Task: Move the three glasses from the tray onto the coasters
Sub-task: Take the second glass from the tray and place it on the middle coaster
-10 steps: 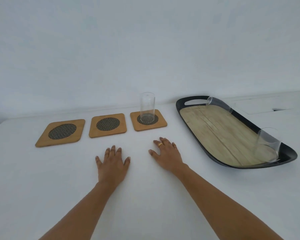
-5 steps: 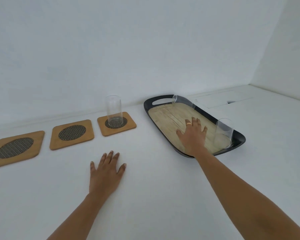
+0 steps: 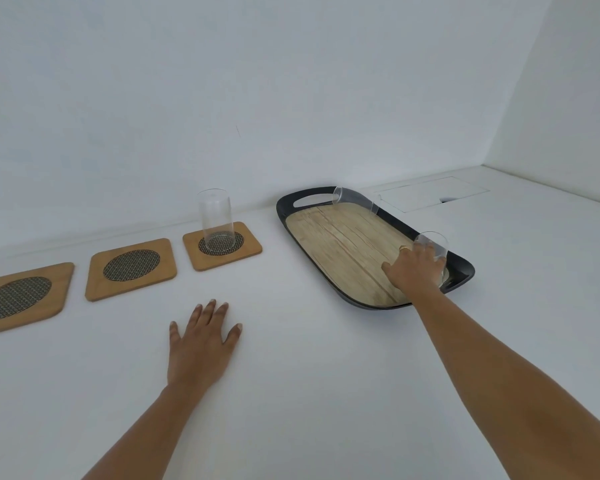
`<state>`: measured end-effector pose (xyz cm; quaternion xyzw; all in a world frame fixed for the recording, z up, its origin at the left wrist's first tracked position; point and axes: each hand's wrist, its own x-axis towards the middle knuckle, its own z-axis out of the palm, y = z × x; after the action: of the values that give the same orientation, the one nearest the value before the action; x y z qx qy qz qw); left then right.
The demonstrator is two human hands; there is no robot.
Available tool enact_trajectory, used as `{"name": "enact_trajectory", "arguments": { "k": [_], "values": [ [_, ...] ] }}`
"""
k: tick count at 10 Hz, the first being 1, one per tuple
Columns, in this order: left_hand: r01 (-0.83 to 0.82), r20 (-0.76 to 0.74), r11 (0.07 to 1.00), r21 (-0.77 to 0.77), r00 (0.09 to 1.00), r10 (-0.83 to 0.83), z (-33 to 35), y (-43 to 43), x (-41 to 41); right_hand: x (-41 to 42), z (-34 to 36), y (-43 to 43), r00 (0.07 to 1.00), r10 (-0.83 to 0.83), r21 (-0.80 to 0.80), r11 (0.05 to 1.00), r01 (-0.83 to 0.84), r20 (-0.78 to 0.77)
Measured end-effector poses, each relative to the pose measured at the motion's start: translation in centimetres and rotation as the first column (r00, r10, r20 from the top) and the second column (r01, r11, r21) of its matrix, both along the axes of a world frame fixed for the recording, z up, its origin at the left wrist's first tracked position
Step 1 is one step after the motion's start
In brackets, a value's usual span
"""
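Observation:
A black-rimmed tray [image 3: 286,216] with a wooden floor lies at the right. A clear glass [image 3: 434,241] stands at its near right end, and my right hand [image 3: 414,270] is wrapped around it. Another clear glass [image 3: 355,200] stands at the tray's far edge. A third glass [image 3: 215,220] stands upright on the right coaster [image 3: 248,249]. The middle coaster [image 3: 130,268] and left coaster [image 3: 21,296] are bare wooden squares with woven centres. My left hand [image 3: 201,344] lies flat on the white table, fingers spread, holding nothing.
A white wall runs behind the coasters and tray, with a side wall at the far right. A flat recessed panel [image 3: 430,194] sits in the table surface behind the tray.
My right hand has gone from the table across the tray and closed around the near right glass. The view has swung to the right. My left hand has stayed flat on the table.

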<state>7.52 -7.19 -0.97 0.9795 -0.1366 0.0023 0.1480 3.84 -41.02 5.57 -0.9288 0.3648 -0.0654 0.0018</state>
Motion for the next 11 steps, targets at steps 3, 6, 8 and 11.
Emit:
{"name": "enact_trajectory", "arguments": {
  "k": [3, 6, 8, 11],
  "values": [
    [0.001, 0.004, 1.000, -0.003, 1.000, -0.001, 0.3, 0.0, -0.2, 1.2, 1.1, 1.0, 0.990, -0.011, -0.125, 0.992, 0.029, 0.139],
    [0.001, 0.004, 1.000, -0.015, 1.000, 0.000, 0.2, 0.1, -0.1, 1.2, 0.6, -1.6, 0.997, -0.070, 0.278, 0.959, 0.063, 0.016],
    [-0.007, 0.004, 0.999, -0.036, 1.000, 0.007, 0.1, 0.1, -0.1, 1.0, 1.1, -1.8, 0.998, -0.027, 0.259, 0.966, 0.011, 0.057],
    [-0.005, 0.008, 1.000, -0.028, 1.000, 0.005, 0.2, 0.0, -0.3, 2.1, 1.5, -0.9, 0.999, -0.037, 0.257, 0.966, 0.029, 0.027]
  ]
}}
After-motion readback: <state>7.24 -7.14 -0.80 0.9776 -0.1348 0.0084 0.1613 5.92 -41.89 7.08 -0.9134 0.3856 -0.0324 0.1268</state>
